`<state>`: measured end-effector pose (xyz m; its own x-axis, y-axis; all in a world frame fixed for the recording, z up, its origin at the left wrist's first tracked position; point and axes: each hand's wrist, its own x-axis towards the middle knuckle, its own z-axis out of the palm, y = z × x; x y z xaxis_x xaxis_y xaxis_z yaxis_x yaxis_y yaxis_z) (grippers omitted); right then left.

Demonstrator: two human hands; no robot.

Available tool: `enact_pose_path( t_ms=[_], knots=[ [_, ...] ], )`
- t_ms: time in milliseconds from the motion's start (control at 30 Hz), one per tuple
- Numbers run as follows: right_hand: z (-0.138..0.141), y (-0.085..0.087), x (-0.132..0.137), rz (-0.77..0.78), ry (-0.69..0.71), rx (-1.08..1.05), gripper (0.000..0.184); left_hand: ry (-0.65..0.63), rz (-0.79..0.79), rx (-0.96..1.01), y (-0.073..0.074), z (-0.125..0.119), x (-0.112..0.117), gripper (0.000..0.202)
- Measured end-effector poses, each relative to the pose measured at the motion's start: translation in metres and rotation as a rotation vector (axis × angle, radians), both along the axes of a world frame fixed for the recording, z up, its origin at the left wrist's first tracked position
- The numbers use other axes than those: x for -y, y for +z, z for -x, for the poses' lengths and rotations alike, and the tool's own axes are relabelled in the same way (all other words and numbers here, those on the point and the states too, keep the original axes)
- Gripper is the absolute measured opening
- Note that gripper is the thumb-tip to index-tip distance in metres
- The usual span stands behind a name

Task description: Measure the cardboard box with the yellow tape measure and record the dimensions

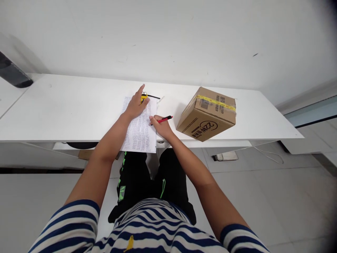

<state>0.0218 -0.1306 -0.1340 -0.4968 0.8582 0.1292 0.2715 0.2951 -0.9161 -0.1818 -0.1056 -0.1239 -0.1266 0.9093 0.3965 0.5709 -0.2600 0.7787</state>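
A printed sheet of paper (139,130) lies on the white table (65,109), its near edge hanging over the table's front. My left hand (136,103) rests flat on the sheet's upper part, fingers stretched out, touching a small yellow object (144,97) at the sheet's top. My right hand (161,126) grips a red pen (164,119) at the sheet's right edge, its tip against the paper.
A taped cardboard box (206,114) stands to the right of the pen hand, near the table's front edge. A dark object (13,73) pokes in at the far left. A white power strip (226,156) and cable lie on the floor.
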Motion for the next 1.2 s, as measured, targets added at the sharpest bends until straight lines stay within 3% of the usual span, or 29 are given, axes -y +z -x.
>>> enact_pose_path(
  t_ms=[100,400,667,900,1200],
  knots=[
    [-0.001,0.001,0.001,0.016,0.002,-0.012,0.049,-0.013,0.02,-0.003,-0.005,0.002,-0.004,0.07],
    [0.0,0.002,0.0,-0.003,-0.038,-0.028,0.051,-0.011,0.091,0.041,-0.018,0.011,-0.019,0.087],
    [0.0,0.0,0.0,-0.003,-0.005,-0.009,0.047,-0.039,0.047,0.131,-0.012,0.005,-0.014,0.073],
    [0.001,0.0,-0.001,-0.006,-0.028,-0.071,0.05,-0.053,0.075,0.23,-0.01,0.002,-0.011,0.072],
    [0.0,0.001,0.002,-0.022,-0.101,-0.062,0.047,-0.034,0.063,0.36,0.004,-0.008,-0.003,0.059]
  ],
)
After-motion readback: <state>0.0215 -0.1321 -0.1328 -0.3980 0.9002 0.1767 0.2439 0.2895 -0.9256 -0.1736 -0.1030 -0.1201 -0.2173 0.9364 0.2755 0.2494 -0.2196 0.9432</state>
